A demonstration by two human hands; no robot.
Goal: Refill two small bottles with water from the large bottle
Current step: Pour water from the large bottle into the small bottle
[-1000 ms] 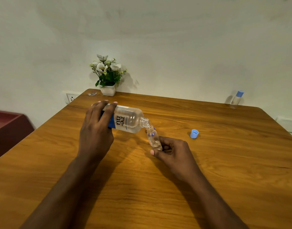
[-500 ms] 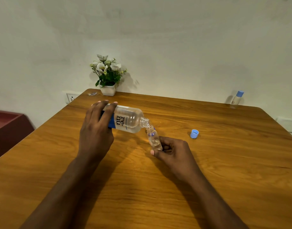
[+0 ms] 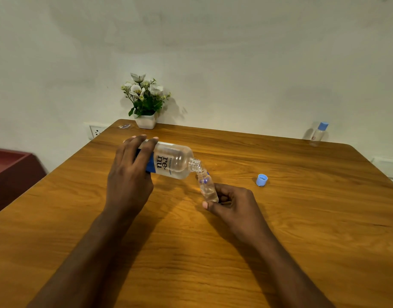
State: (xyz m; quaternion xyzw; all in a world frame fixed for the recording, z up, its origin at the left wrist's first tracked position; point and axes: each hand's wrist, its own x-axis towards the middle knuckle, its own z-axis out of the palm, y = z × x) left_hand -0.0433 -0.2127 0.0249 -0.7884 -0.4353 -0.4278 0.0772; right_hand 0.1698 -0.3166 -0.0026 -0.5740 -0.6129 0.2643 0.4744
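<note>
- A wooden bench [image 3: 302, 230] fills the frame, with a potted plant [image 3: 146, 107] at its far edge against the wall.
- The large bottle [image 3: 172, 162], uncapped, is tipped almost flat above the bench. The left hand [image 3: 130, 178] is clamped round its base end, and its mouth is angled down onto the neck of a small bottle.
- The right hand [image 3: 235, 204] pinches that small bottle [image 3: 207, 188] near its foot, holding it tilted up to meet the pour. It looks partly filled.
- A second small bottle [image 3: 318, 134] stands capped at the far right corner, well apart from the hands. Its fill level cannot be told.
- A loose blue cap [image 3: 261, 180] lies on the bench, right of the hands.
- The risks, as judged from here:
  - The receiving neck is narrow, so a slight drift of either hand, or a steeper tip, could send water down the outside and onto the bench.
  - A low, tilted pinch could also let the small bottle slip or overflow.
</note>
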